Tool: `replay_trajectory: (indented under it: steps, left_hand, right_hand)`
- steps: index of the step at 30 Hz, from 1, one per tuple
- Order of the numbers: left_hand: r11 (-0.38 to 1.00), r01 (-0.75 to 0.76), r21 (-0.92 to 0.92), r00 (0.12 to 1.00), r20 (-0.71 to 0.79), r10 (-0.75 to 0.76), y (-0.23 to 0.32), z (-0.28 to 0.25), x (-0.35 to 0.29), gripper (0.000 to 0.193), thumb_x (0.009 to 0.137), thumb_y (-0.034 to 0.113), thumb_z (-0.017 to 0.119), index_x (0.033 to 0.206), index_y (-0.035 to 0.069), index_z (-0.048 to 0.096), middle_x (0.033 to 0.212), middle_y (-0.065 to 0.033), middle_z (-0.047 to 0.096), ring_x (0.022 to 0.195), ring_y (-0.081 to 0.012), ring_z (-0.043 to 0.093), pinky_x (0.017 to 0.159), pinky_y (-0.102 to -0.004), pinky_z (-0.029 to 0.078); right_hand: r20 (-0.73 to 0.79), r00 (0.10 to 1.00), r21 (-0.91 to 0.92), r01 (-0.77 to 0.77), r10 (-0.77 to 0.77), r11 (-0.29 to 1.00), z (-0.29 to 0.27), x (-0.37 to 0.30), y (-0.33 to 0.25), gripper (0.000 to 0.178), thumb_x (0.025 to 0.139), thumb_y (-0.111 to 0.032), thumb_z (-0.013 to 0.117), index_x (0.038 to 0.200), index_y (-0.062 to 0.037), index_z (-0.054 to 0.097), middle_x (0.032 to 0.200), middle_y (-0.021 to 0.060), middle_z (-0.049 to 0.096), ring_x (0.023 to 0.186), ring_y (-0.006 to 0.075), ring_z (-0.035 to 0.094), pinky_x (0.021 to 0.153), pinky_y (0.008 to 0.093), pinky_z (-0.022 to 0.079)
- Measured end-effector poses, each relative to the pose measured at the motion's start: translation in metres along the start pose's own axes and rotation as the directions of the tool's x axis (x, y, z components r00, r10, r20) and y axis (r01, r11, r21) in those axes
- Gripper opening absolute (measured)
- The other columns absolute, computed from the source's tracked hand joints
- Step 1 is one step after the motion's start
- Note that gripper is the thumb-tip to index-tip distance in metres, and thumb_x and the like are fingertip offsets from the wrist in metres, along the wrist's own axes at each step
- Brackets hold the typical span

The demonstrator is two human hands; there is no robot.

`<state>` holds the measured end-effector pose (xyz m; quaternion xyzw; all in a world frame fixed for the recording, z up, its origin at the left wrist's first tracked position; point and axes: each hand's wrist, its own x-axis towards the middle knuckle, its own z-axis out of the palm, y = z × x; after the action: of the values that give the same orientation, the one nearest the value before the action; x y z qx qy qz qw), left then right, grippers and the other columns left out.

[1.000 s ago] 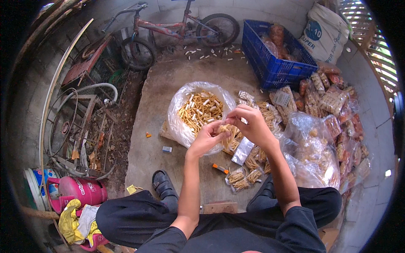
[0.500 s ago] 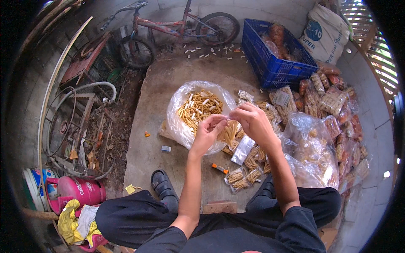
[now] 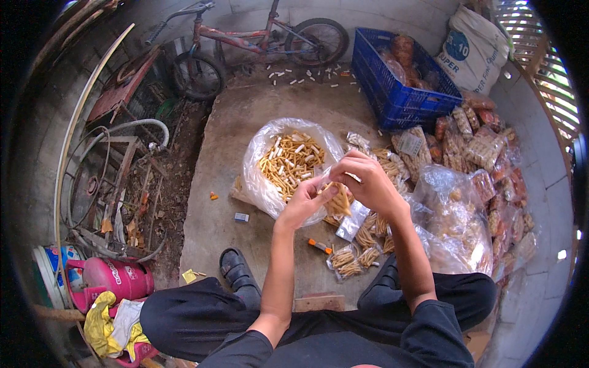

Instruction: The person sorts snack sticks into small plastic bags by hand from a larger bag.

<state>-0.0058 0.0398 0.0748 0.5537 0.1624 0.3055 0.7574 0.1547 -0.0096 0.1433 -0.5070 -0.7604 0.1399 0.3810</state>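
Between my two hands is a small clear bag of thin brown snack sticks [image 3: 340,202]. My left hand [image 3: 304,201] is closed on its left side, with the thumb across it. At the bag's upper end, the fingers of my right hand [image 3: 363,181] are pinched together; the gathered plastic there is mostly hidden. A large open clear sack [image 3: 253,175] stands just beyond my left hand, full of loose brown sticks [image 3: 285,162] mixed with short white pieces. Below my right hand lies a flat stack of clear plastic [image 3: 351,228], beside several filled small packets [image 3: 351,260].
An orange-and-black tool [image 3: 319,246] and a small blue-and-white box [image 3: 242,217] lie on the concrete floor [image 3: 211,184]. At the right are piled snack bags [image 3: 457,214], a blue crate [image 3: 399,101] and a white sack [image 3: 472,52]. A bicycle [image 3: 264,40] and pink gas cylinder [image 3: 116,279] stand farther off.
The small bag has tilted, its lower end swinging right. Both hands have shifted slightly down and turned with it, still holding it.
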Motion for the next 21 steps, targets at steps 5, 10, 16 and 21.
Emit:
replay_trajectory:
  steps: [5,10,16,21]
  left_hand:
    - [0.982,-0.008,-0.19,1.0,-0.002,0.007,0.001,0.005,-0.003,0.035,0.088,0.023,0.059,0.114,0.0,0.053,0.092,-0.0026,0.062,0.082,-0.0065,0.058,0.07,-0.0222,0.048]
    - [0.973,-0.044,-0.227,0.997,-0.074,0.028,0.004,0.011,0.0,0.026,0.089,0.02,0.058,0.107,0.001,0.057,0.087,-0.0026,0.062,0.077,-0.0058,0.057,0.066,-0.02,0.047]
    - [0.982,-0.163,0.091,0.93,-0.319,0.184,0.011,0.014,0.004,0.015,0.088,0.014,0.059,0.092,0.0,0.063,0.081,0.0009,0.06,0.073,-0.0021,0.053,0.062,-0.0177,0.044]
    - [0.979,-0.107,0.175,0.958,-0.246,0.149,0.023,0.008,-0.004,0.012,0.084,0.013,0.063,0.087,0.002,0.06,0.078,0.0026,0.059,0.069,-0.0013,0.051,0.059,-0.0167,0.041]
  right_hand:
    - [0.032,0.998,0.085,-0.064,0.061,0.994,-0.01,0.003,-0.011,0.011,0.074,0.001,0.062,0.084,-0.003,0.06,0.083,0.0109,0.061,0.078,0.0264,0.058,0.07,0.0345,0.046]
    - [-0.021,0.998,0.1,-0.06,0.062,0.993,-0.014,0.004,-0.011,0.014,0.073,0.002,0.064,0.086,-0.0033,0.061,0.082,0.0104,0.061,0.079,0.0243,0.057,0.069,0.0329,0.045]
    - [-0.208,0.952,0.161,-0.192,0.223,0.968,-0.007,0.006,-0.015,0.012,0.073,-0.002,0.067,0.085,-0.0043,0.063,0.085,0.0082,0.057,0.081,0.0238,0.054,0.072,0.0309,0.043]
    - [-0.116,0.993,-0.055,-0.016,0.009,0.998,-0.014,0.005,-0.006,0.011,0.072,-0.009,0.069,0.08,-0.004,0.062,0.09,0.0077,0.053,0.093,0.0249,0.048,0.079,0.0349,0.04]
